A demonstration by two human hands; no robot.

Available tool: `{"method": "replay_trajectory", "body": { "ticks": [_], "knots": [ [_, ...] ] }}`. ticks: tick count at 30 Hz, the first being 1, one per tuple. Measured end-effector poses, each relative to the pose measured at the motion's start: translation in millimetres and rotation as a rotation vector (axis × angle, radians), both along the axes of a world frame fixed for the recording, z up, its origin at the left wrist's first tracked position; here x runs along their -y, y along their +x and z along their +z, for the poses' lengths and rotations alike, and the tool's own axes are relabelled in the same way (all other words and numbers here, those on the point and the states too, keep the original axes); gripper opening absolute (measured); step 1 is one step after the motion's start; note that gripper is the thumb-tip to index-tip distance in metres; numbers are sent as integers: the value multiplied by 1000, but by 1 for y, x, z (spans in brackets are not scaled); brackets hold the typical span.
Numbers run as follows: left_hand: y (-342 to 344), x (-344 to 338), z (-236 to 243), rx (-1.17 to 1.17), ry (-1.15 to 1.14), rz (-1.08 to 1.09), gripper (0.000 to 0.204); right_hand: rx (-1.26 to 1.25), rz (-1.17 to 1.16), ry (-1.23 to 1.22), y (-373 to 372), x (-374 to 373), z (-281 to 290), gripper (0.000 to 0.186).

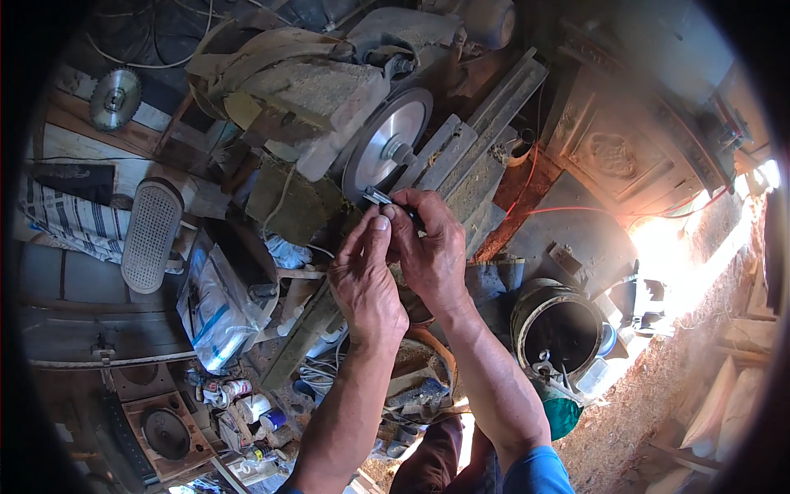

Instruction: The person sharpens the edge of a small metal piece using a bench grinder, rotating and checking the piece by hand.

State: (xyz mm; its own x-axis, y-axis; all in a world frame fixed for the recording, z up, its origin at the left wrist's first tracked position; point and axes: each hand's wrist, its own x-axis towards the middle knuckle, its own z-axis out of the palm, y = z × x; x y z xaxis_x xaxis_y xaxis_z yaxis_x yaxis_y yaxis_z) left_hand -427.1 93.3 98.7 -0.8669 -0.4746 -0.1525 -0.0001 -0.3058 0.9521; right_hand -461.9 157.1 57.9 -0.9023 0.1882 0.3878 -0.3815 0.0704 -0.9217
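Note:
My left hand (366, 280) and my right hand (428, 247) meet at the fingertips and together pinch a small flat metal piece (378, 197). Its tip rests against the lower rim of a round grinding disc (387, 144) on a dusty bench machine (313, 90). Both forearms come up from the lower edge, and a blue sleeve shows at my right elbow. How much of the metal piece lies inside my fingers is hidden.
A grey metal rail (481, 123) slants right of the disc. A white perforated cover (151, 235) and a plastic bag (216, 300) lie left. A dark bucket (558, 329) stands right, a circular saw blade (115, 99) far left, small bottles (247, 407) below.

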Motion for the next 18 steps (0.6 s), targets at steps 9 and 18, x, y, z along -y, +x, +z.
{"method": "replay_trajectory", "body": {
  "ticks": [9,18],
  "knots": [
    [1,-1,2,10,-6,1,29,26,10,-9,1,0,0,15],
    [0,-1,0,8,-5,22,31,-17,-4,6,-1,-1,-1,15]
  ]
}}
